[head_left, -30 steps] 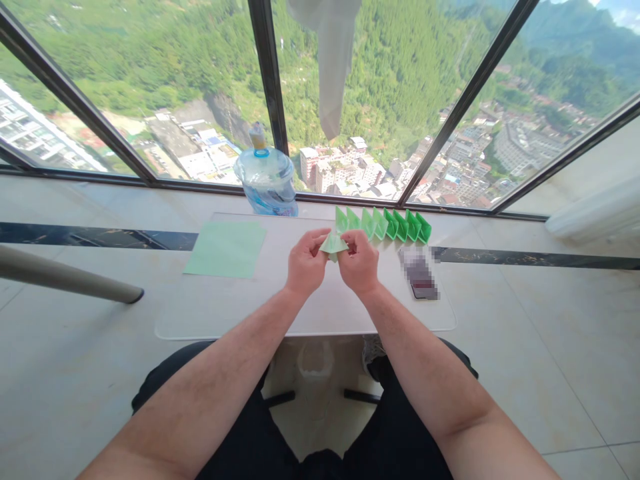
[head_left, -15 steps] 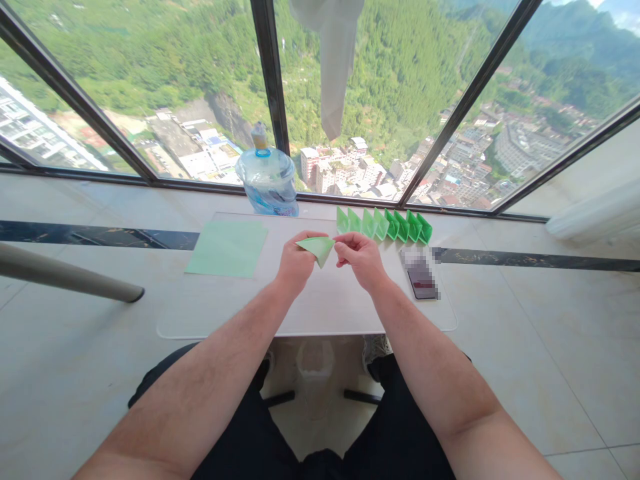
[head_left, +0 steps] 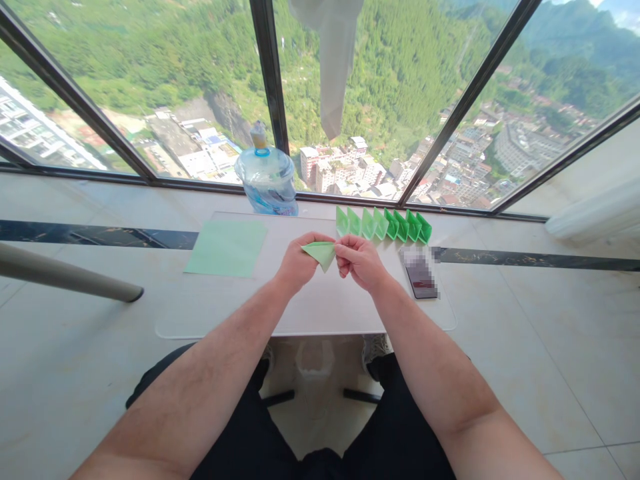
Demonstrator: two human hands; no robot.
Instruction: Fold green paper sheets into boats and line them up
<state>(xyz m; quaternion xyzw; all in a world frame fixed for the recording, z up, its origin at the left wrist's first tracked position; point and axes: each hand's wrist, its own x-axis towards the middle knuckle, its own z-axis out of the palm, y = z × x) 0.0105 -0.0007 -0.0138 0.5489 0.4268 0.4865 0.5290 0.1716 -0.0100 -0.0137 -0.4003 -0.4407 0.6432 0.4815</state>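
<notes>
A light green folded paper (head_left: 323, 253), shaped like a triangle with its point downward, is held above the middle of the white table. My left hand (head_left: 299, 259) is closed around its left side. The thumb and forefinger of my right hand (head_left: 359, 259) pinch its right corner; the other fingers curl in. A light green paper sheet or stack (head_left: 227, 248) lies flat on the table to the left. Behind my right hand stands a row of several folded green paper pieces (head_left: 384, 225), lighter at the left and darker at the right.
The low white table (head_left: 310, 313) stands before my knees. A phone (head_left: 423, 277), partly blurred out, lies at its right side. A large clear water bottle (head_left: 267, 177) stands behind the table by the window. A grey pole (head_left: 70, 273) juts in from the left.
The folded paper has turned slightly and shifted a little right and down between my hands. My right fingers now overlap its right corner more. The other things stay put.
</notes>
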